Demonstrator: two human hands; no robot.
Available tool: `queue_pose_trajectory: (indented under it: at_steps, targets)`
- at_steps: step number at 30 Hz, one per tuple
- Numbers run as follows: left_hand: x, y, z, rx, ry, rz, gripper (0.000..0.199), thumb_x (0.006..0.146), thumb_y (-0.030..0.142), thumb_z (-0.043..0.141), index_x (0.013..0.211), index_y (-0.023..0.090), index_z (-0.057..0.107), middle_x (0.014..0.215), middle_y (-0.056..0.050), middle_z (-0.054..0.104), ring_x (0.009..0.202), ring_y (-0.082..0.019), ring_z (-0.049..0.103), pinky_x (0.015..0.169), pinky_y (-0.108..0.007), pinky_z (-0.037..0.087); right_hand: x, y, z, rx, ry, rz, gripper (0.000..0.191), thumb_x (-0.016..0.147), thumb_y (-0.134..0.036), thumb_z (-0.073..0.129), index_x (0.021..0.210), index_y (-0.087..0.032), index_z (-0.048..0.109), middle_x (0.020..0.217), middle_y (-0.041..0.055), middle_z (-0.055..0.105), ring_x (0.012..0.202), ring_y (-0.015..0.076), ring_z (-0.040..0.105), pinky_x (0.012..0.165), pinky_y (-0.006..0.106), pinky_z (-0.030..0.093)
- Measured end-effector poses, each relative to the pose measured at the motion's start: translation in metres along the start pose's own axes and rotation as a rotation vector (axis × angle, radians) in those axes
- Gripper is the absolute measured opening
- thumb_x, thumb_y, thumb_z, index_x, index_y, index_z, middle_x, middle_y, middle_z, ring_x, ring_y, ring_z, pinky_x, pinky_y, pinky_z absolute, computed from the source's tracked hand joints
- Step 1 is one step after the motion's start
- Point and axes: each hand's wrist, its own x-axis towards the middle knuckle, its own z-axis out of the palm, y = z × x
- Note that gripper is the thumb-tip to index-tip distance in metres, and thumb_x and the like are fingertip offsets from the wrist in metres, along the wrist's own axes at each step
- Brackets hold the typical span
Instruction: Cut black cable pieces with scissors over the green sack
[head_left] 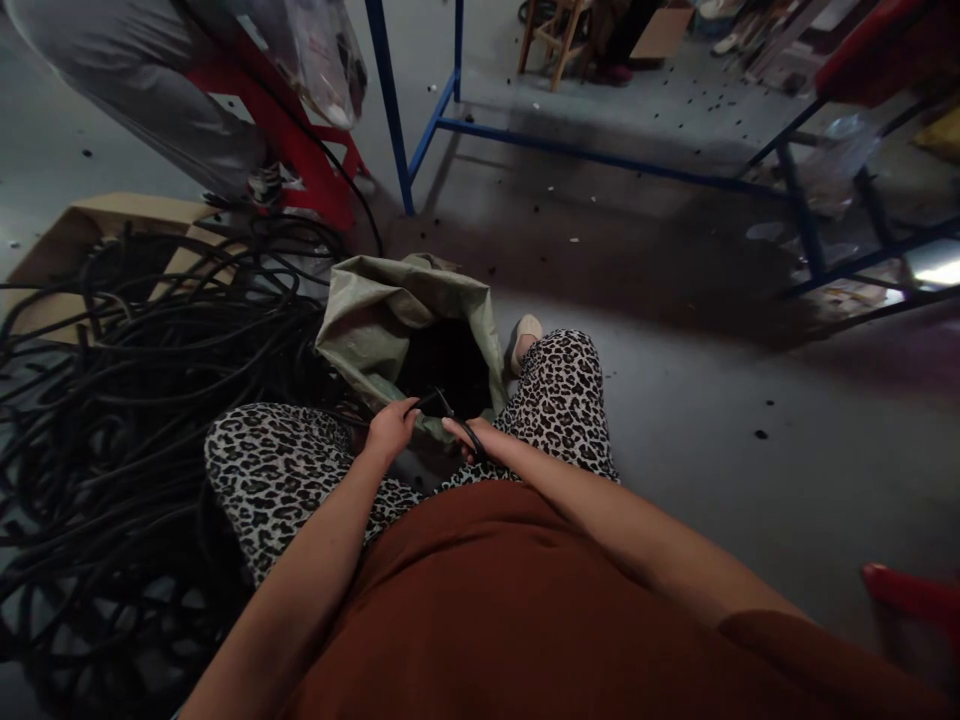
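Over the near rim of an open woven sack, my two hands work close together. My left hand is closed on a black rubber strip, whose end points toward the right. In my right hand is a pair of scissors, its dark handle round my fingers and its blades parted near the strip. Whether the blades touch the strip I cannot tell. The sack stands between my knees, and its inside is too dark to make out.
A large tangle of black rubber strips spreads at my left, partly in a cardboard box. Another person's leg and a red stool are beyond it. A blue metal frame stands ahead. Small dark scraps dot the floor.
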Motion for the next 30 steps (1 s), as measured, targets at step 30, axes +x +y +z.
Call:
queue_pose_trajectory:
  at_steps: [30]
  targets:
    - [0.010,-0.007,0.009,-0.027,-0.023,0.052,0.036,0.084,0.036,0.043,0.111,0.021,0.062,0.108,-0.007,0.067,0.100,-0.020,0.061,0.089,-0.030,0.047,0.004,-0.003,-0.007,-0.128,-0.006,-0.048,0.057,0.078,-0.068,0.048,0.070,-0.013,0.059,0.045,-0.0003,0.053,0.034,0.0099,0.051,0.035,0.017,0.041]
